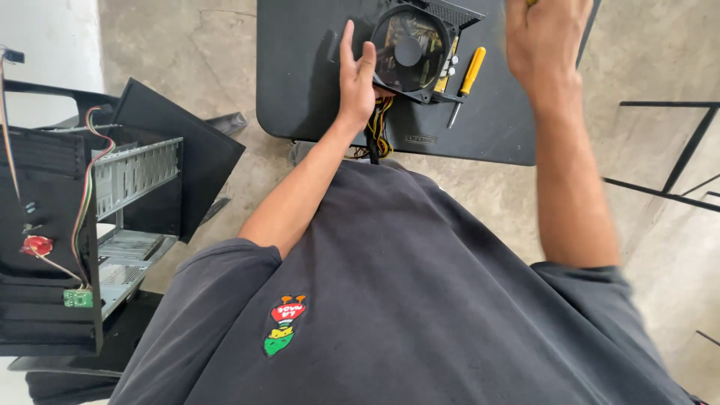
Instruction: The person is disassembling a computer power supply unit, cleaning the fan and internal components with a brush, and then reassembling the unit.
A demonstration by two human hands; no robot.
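Observation:
A black power supply unit [420,49] with a round fan lies on a black table [307,97]. My left hand [356,75] rests flat against the unit's left side with its fingers straight. A bundle of yellow, red and black cables [379,131] hangs from the unit over the table's near edge. Just right of the unit lies a screwdriver with a yellow handle [469,79]. My right hand [544,37] is raised above the table's right part, blurred; its fingers are cut off by the top edge, where a bit of yellow shows.
An open black computer case [90,225] with loose wires and a small green board stands on the concrete floor at the left, a black side panel [187,142] leaning by it. A black metal frame [675,150] stands at the right.

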